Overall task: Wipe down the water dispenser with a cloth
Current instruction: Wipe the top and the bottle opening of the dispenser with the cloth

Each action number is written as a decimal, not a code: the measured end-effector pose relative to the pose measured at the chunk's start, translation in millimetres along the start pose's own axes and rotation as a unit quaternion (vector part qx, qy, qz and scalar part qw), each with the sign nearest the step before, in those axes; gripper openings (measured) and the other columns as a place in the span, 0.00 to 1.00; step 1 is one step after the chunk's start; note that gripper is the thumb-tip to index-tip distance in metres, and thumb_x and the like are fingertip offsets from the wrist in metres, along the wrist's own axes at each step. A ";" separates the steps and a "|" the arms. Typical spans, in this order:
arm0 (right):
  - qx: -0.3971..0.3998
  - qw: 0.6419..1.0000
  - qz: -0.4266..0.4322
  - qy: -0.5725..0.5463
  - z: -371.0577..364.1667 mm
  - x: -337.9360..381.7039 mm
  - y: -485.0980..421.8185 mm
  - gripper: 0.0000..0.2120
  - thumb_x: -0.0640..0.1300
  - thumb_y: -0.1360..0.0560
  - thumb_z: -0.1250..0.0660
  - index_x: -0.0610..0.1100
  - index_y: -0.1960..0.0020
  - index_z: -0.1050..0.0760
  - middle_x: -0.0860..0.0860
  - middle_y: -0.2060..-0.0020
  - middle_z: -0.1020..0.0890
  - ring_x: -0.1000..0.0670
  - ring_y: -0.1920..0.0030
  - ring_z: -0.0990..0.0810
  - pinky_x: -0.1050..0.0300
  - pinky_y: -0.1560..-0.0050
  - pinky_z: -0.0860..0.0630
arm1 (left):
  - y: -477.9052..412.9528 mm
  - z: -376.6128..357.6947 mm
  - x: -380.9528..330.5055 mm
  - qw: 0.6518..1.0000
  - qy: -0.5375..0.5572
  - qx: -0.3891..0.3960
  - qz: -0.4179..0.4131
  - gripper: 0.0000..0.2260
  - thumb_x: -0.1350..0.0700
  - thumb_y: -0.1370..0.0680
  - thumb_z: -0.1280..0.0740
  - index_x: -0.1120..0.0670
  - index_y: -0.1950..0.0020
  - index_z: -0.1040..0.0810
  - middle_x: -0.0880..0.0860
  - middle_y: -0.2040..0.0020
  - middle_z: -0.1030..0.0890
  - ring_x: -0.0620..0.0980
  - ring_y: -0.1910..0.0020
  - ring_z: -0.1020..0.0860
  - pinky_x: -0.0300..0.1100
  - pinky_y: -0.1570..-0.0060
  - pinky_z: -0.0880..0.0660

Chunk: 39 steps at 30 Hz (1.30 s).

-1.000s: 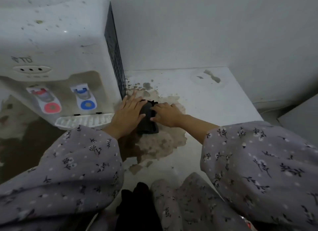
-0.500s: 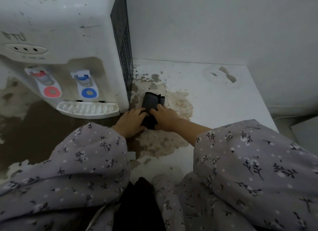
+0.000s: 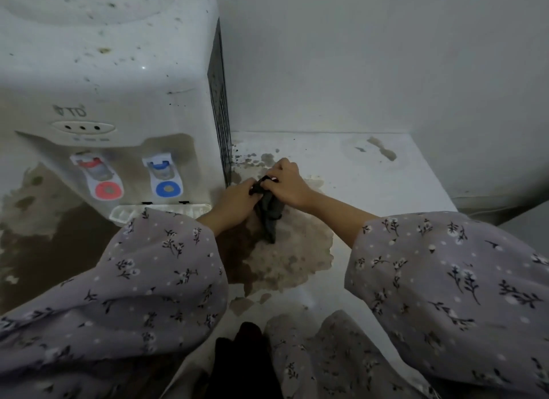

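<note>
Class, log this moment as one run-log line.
left hand: grips dark cloth | right hand: grips dark cloth | water dispenser: speckled

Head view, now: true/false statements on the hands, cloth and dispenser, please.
1. The left hand and the right hand both grip the dark cloth. True.
2. On the water dispenser, the blue tap is to the right of the red tap in the view. True.
3. The cloth is pressed against the dispenser's front panel. False: it is held off the dispenser's right side, over the brown stain on the white surface.
4. The dispenser's top is spotless. False: dark specks dot it.
</note>
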State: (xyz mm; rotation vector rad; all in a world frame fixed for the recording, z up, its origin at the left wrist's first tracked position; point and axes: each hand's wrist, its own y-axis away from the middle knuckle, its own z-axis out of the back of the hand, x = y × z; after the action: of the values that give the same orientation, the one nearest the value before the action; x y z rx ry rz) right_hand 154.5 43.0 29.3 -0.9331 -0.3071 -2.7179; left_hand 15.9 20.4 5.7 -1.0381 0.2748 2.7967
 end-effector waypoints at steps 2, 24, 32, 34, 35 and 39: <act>-0.020 0.999 -0.004 -0.039 15.1 11.8 -0.2 0.17 0.42 0.24 0.39 0.49 0.70 0.38 0.48 0.57 0.32 0.47 0.51 0.33 0.51 0.48 0.34 | -1.3 5.9 -9.9 0.998 0.056 -0.021 0.005 0.08 0.54 0.19 0.41 0.56 0.43 0.29 0.55 0.48 0.22 0.55 0.50 0.24 0.48 0.52 0.28; -0.162 0.950 -0.005 -0.266 120.0 45.6 11.4 0.10 0.44 0.21 0.42 0.44 0.61 0.34 0.50 0.64 0.30 0.52 0.63 0.31 0.58 0.60 0.35 | 12.5 56.7 -54.2 0.976 0.212 -0.012 0.043 0.14 0.52 0.18 0.45 0.55 0.36 0.28 0.56 0.42 0.23 0.54 0.46 0.24 0.46 0.49 0.25; -0.103 0.965 0.145 -0.193 91.0 52.1 31.9 0.08 0.40 0.28 0.41 0.38 0.64 0.30 0.47 0.66 0.26 0.53 0.64 0.29 0.60 0.61 0.34 | 5.3 89.6 -99.0 0.876 0.465 -0.040 0.121 0.13 0.53 0.17 0.48 0.52 0.35 0.33 0.55 0.46 0.26 0.50 0.58 0.24 0.41 0.67 0.22; -0.121 0.958 0.175 -0.194 84.1 50.5 38.4 0.10 0.41 0.31 0.42 0.34 0.62 0.29 0.42 0.63 0.25 0.51 0.62 0.28 0.61 0.60 0.32 | 6.0 95.1 -102.9 0.881 0.456 -0.045 0.120 0.09 0.52 0.17 0.48 0.50 0.39 0.33 0.54 0.48 0.26 0.50 0.58 0.24 0.41 0.71 0.23; -0.131 0.953 0.190 -0.197 82.0 49.7 42.0 0.10 0.41 0.31 0.42 0.34 0.62 0.29 0.41 0.62 0.25 0.50 0.62 0.28 0.62 0.61 0.31 | 6.3 97.1 -104.0 0.887 0.444 -0.049 0.118 0.08 0.52 0.17 0.49 0.49 0.41 0.33 0.53 0.50 0.26 0.50 0.59 0.24 0.41 0.70 0.23; -0.144 0.947 0.254 -0.132 75.5 44.6 55.0 0.09 0.46 0.32 0.43 0.43 0.63 0.29 0.45 0.63 0.26 0.48 0.62 0.28 0.56 0.61 0.31 | 7.8 100.9 -105.4 0.905 0.408 -0.067 0.104 0.09 0.53 0.17 0.49 0.50 0.42 0.32 0.52 0.55 0.25 0.50 0.60 0.24 0.42 0.68 0.26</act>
State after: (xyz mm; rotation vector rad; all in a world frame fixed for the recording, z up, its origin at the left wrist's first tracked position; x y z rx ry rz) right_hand 180.2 4.4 121.8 -1.2537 0.2650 -2.1951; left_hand 29.8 27.5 151.0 -2.2960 0.2864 2.3891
